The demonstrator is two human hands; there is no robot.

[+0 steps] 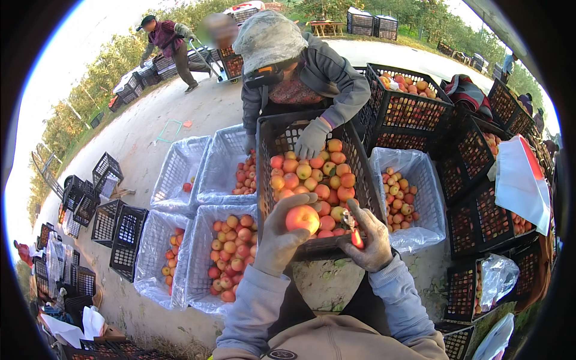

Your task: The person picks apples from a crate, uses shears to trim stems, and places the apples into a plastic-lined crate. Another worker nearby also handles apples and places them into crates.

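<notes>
My left hand [285, 234], in a grey work glove, holds a red-yellow apple [303, 219] over the near end of a black plastic crate [306, 250]. In my gloved right hand [370, 236] is a small pair of clippers [357, 237] with red handles, its metal end pointing away from me. Below both hands, loose apples [321, 191] fill much of the crate. Across from me a co-worker in a grey jacket [330, 67] leans over it, one gloved hand [312, 138] touching the apples at the far side.
Left of the crate stand several plastic-lined crates [180, 173] with apples; another lined crate [407, 198] is on the right. Stacked full crates [407, 105] rise at the right. Black crates [128, 243] stand farther left. Behind, a person [168, 40] moves a hand truck [211, 60].
</notes>
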